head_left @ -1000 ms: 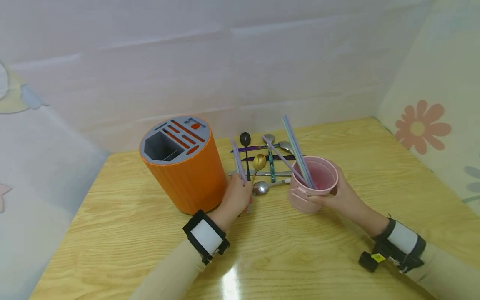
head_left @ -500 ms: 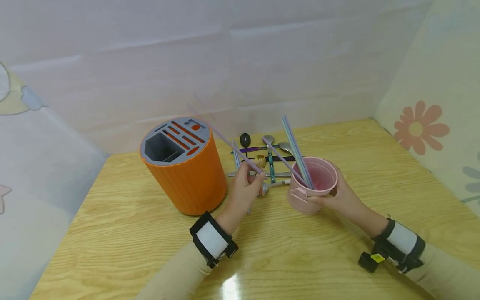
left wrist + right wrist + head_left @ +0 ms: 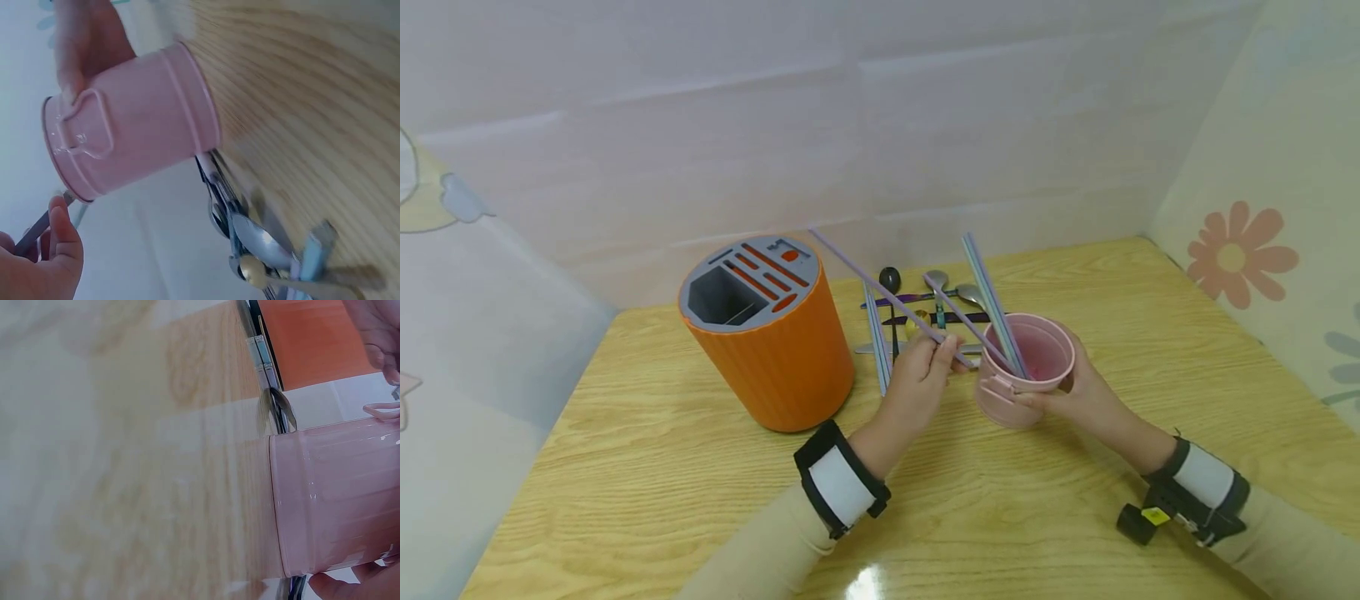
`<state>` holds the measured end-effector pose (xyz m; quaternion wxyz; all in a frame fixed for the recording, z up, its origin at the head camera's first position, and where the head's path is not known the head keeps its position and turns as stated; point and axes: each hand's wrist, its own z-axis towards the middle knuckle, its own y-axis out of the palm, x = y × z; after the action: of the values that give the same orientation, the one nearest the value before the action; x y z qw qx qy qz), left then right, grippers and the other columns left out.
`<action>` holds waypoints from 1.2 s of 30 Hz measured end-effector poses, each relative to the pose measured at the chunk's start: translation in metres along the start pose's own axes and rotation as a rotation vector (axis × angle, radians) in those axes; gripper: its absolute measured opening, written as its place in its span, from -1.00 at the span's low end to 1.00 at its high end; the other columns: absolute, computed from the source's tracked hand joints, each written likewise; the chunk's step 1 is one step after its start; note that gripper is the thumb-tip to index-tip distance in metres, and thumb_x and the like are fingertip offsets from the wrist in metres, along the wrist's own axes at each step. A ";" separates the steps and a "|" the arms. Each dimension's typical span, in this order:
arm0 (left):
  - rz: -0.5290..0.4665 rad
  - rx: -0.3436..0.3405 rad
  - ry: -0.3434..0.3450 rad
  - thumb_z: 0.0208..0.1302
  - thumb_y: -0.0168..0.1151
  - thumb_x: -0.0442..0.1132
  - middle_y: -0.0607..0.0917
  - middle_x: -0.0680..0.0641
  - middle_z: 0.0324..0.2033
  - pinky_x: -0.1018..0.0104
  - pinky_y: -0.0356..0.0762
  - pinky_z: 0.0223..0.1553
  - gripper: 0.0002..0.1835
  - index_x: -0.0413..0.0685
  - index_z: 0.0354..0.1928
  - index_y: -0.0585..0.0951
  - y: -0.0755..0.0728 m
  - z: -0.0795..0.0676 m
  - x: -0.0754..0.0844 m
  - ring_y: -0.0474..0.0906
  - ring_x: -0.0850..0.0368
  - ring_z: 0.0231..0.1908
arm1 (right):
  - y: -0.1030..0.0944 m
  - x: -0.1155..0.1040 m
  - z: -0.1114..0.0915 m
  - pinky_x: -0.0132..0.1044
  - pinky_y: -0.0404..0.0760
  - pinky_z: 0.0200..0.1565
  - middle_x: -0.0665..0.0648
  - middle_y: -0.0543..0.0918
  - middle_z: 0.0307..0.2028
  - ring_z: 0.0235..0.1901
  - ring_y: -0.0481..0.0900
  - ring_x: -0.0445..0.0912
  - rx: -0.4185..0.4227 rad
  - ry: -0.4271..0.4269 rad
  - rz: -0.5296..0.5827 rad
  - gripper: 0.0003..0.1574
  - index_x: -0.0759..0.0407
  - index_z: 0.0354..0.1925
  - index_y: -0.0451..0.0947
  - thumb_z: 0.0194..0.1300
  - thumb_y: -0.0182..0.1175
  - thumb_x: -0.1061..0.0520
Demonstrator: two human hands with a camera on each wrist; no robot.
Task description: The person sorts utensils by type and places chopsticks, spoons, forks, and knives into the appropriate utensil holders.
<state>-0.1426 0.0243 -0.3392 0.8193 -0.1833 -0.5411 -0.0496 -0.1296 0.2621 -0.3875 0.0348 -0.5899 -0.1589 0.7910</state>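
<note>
In the head view my left hand (image 3: 916, 379) pinches a lilac chopstick (image 3: 874, 282) near its lower end, just left of the pink bucket (image 3: 1003, 407). The chopstick slants up and left; its low end is close to the bucket's rim. My right hand (image 3: 1090, 392) grips the bucket from its right side. Several lilac and pale blue chopsticks (image 3: 988, 287) lean inside the bucket. More chopsticks (image 3: 874, 333) lie on the table left of it. In the left wrist view, the held chopstick (image 3: 36, 232) crosses my fingers beside the rim.
An orange cutlery holder (image 3: 790, 367) with a grey slotted top stands to the left. Behind my left hand lie a black spoon (image 3: 889, 279), silver spoons (image 3: 936, 281), a gold spoon (image 3: 917, 321) and dark knives (image 3: 977, 317). A wall rises behind the table (image 3: 647, 500).
My left hand has picked up the lilac chopstick from the table and carried it right, toward the bucket. My right hand and the bucket have stayed in place.
</note>
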 end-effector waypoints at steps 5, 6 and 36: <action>0.059 0.047 0.043 0.50 -0.02 -0.33 0.58 -0.21 -0.19 0.29 0.58 -0.16 -0.75 -0.38 -0.02 0.56 0.006 0.005 0.005 0.58 0.00 -0.18 | 0.001 0.001 0.000 -0.55 0.38 0.09 0.31 0.21 0.25 0.17 0.29 -0.20 0.009 0.005 -0.001 0.21 0.31 0.44 -0.13 0.00 0.37 0.51; 0.061 0.053 0.036 0.49 0.00 -0.33 0.59 -0.20 -0.17 0.33 0.58 -0.17 -0.74 -0.39 0.01 0.56 0.007 0.006 0.007 0.59 0.01 -0.17 | 0.001 0.001 -0.001 -0.55 0.38 0.09 0.31 0.21 0.25 0.17 0.29 -0.21 0.010 0.007 -0.003 0.21 0.31 0.44 -0.13 0.00 0.37 0.50; 0.570 0.044 0.038 0.51 -0.03 -0.20 0.56 -0.10 -0.09 0.41 0.52 -0.12 -0.74 -0.17 0.00 0.58 0.036 0.012 0.009 0.53 0.13 -0.08 | 0.000 -0.002 -0.001 -0.57 0.36 0.08 0.36 0.17 0.28 0.19 0.25 -0.19 0.000 0.022 -0.026 0.20 0.33 0.44 -0.18 0.04 0.36 0.46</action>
<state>-0.1392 0.0634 -0.3354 0.8138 -0.3093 -0.4534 0.1909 -0.1278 0.2615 -0.3864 0.0470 -0.5962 -0.1662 0.7840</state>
